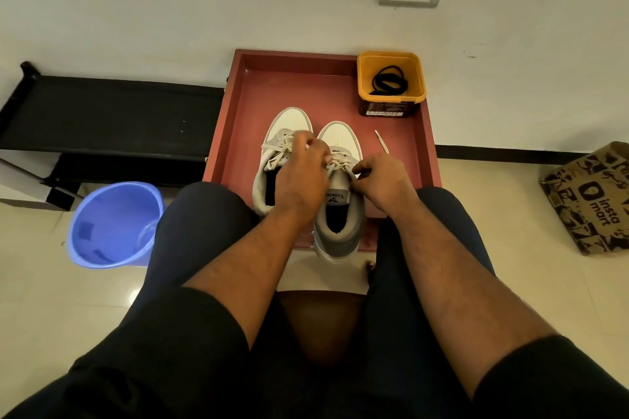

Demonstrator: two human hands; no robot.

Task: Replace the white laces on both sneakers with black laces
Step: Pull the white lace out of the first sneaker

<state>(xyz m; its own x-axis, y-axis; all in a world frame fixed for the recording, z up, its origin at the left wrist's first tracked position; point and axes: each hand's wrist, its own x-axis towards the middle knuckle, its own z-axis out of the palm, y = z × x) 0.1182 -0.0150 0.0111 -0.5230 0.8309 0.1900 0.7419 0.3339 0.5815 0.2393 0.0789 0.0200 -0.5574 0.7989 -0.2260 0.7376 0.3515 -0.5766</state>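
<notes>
Two white and grey sneakers stand side by side, toes away from me, on a red tray (238, 119). The left sneaker (272, 160) still carries its white laces. Over the right sneaker (340, 211) my left hand (303, 173) pinches the white lace (337, 165) near the upper eyelets. My right hand (384, 180) pinches the lace at the shoe's right edge. A loose white lace end (382, 141) lies on the tray to the right. Black laces (389, 80) sit coiled in a yellow tub (391, 105) at the tray's back right corner.
A blue bucket (112, 224) stands on the floor to the left. A black rack (109, 112) runs along the wall behind it. A printed cardboard box (592, 197) lies on the right. My knees flank the tray's near edge.
</notes>
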